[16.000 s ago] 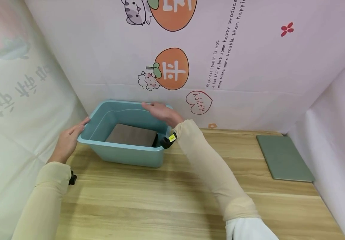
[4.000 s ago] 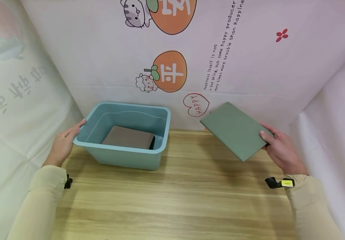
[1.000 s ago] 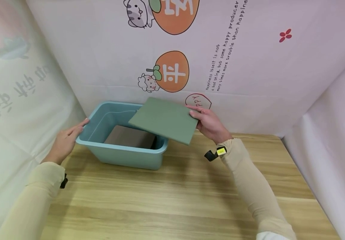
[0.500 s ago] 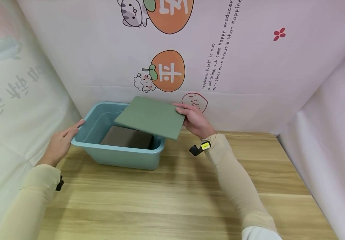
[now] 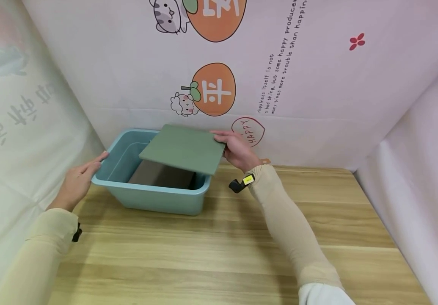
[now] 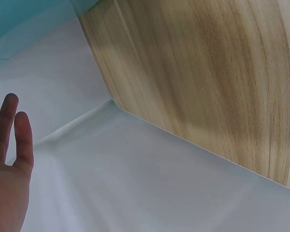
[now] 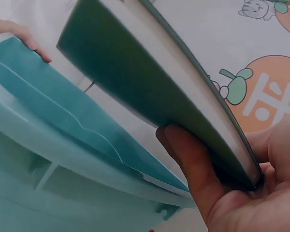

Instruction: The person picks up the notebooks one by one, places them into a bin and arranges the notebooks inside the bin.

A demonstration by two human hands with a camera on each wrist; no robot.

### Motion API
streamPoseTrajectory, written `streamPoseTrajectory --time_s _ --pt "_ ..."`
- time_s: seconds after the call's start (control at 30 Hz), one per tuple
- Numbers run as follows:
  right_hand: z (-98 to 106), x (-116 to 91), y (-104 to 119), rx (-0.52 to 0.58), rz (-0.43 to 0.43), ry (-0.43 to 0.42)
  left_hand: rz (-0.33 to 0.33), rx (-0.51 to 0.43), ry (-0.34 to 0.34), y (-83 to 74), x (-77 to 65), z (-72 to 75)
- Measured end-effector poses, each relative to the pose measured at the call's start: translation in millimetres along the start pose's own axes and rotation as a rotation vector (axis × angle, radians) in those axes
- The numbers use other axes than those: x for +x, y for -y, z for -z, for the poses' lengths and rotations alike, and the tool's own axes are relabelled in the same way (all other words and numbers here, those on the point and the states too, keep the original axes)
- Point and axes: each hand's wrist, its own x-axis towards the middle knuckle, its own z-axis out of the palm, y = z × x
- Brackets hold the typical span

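My right hand (image 5: 239,150) grips a green hardcover notebook (image 5: 182,148) by its right end. In the right wrist view its pale page edges show between the covers, fingers (image 7: 186,150) underneath. The notebook is tilted and held over the right part of a blue plastic bin (image 5: 158,200), overlapping its far and right rim. Inside the bin lies a flat grey-brown, book-like slab (image 5: 154,174) with a dark right edge, partly covered from view by the notebook. At the bin's left rim rests my left hand (image 5: 75,183), with straight fingers against it.
The bin stands on a wood-grain table (image 5: 211,258), at its back left near the corner. A printed white cloth (image 5: 310,84) hangs as the back wall. Plain pale cloth (image 5: 424,169) closes the right side, and more (image 5: 24,148) the left.
Earlier the notebook lay on the table at the far right. My right hand has since picked it up and carried it left over the bin. The left hand has stayed at the rim.
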Motion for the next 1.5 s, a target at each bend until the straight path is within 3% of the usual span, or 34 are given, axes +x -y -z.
streamPoseTrajectory --time_s 0.6,0.8,1.07,1.23,1.5 --pt "-36.4 22.6 -4.0 -0.084 -0.040 -0.039 0.014 0.001 -0.003 5.1 4.7 -0.6" --pt "-44.4 25.6 -2.5 -0.052 -0.036 -0.063 0.004 0.003 -0.005 3.1 4.2 0.6" --pt "-57.8 37.8 -4.7 -0.055 -0.005 -0.162 0.010 0.036 -0.012 3.9 2.3 -0.8" --pt "-66.4 48.2 -10.9 -0.020 -0.030 -0.162 0.006 0.069 -0.023 5.6 2.8 -3.2" --pt "-74.4 55.3 -18.1 0.046 -0.072 -0.163 0.000 0.016 -0.018 2.7 3.2 -3.0"
